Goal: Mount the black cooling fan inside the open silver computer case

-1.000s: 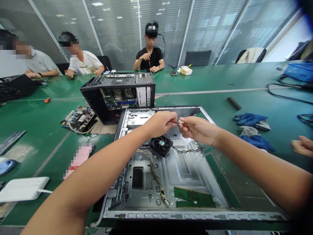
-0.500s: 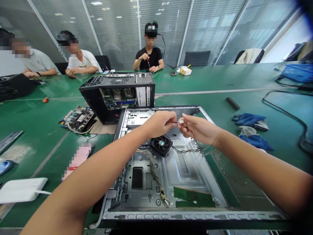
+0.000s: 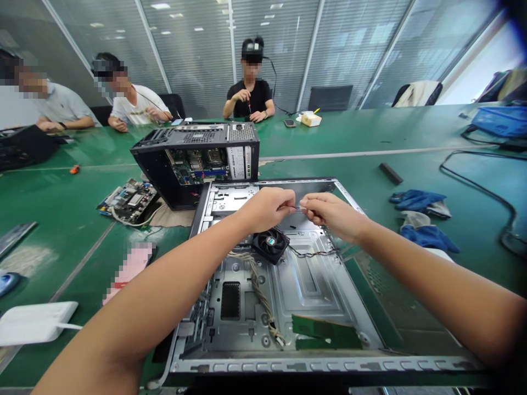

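Note:
Both hands meet above an open metal computer case (image 3: 341, 296) lying on its side. My left hand (image 3: 278, 206) is closed in a pinch on a thin dark cable. My right hand (image 3: 329, 211) pinches the small white connector (image 3: 302, 207) at that cable's end, mostly covered by the fingers. Just below the hands, a black cooling fan (image 3: 270, 245) rests in the case, with a twisted wire running off to its right. A bundle of beige cables (image 3: 262, 296) trails down the case floor. Green circuit strips (image 3: 325, 329) lie near its front edge.
A second black computer case (image 3: 195, 148) stands upright behind. Left are a motherboard (image 3: 129, 200), a pink blurred object (image 3: 129, 271) and a white adapter (image 3: 39, 322). Blue gloves (image 3: 424, 203) and a black bar (image 3: 391, 173) lie right. Several people sit across the green table (image 3: 354, 131).
My right hand's fingers have closed over the white connector, which showed more plainly before. My left hand stays almost in place. A seated person at the left has raised a hand.

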